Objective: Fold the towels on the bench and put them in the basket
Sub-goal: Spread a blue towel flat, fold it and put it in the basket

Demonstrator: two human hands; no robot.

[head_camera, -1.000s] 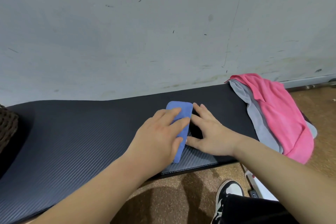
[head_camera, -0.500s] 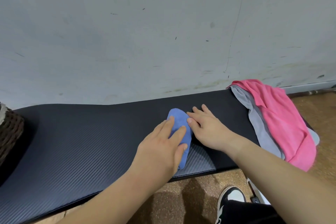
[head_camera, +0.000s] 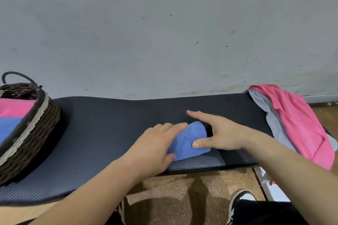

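Note:
A small folded blue towel (head_camera: pixel 190 139) lies near the front edge of the black padded bench (head_camera: pixel 109 129). My left hand (head_camera: pixel 155 150) lies on its left side, fingers over the top and thumb under the near edge. My right hand (head_camera: pixel 219 135) holds its right side, thumb on the cloth and fingers spread above the far corner. A dark wicker basket (head_camera: pixel 36 133) stands at the bench's left end with a folded pink towel (head_camera: pixel 16 107) and a folded blue towel (head_camera: pixel 9 128) inside. A pink towel (head_camera: pixel 301 122) and a grey towel (head_camera: pixel 274 126) hang over the right end.
A grey scuffed wall (head_camera: pixel 164 33) runs right behind the bench. Brown floor (head_camera: pixel 173 192) lies in front, with my shoe (head_camera: pixel 241 199) and dark trouser leg at the bottom right. A white object (head_camera: pixel 270 188) sits on the floor under the bench's right end.
The view has swung left, bringing the basket into sight. Both hands have closed around the blue towel's sides; my right thumb now presses on the cloth and the towel looks bunched.

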